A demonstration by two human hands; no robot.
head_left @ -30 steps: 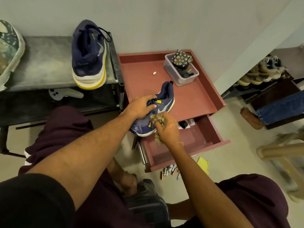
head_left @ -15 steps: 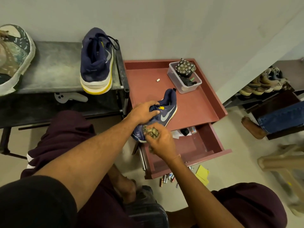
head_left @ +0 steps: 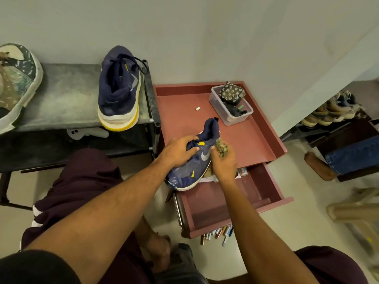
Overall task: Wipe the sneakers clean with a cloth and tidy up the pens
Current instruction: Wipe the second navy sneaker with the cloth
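Note:
My left hand grips a navy sneaker with a grey swoosh and yellow marks, holding it over the front edge of the reddish table. Pressed against the shoe's right side near the swoosh is a bunched, patterned cloth, which my right hand clutches. The matching navy sneaker with a yellow-edged sole stands on the grey bench to the left. Several pens lie on the floor below the open drawer.
A clear plastic box with a floral pouch sits at the table's back right. A small white piece lies on the tabletop. A patterned shoe is on the bench's left end. Another person's foot and a shoe rack are right.
My right hand has carried the cloth from the shoe's toe area up its side toward the heel. The left hand keeps its grip, and the camera view has shifted slightly.

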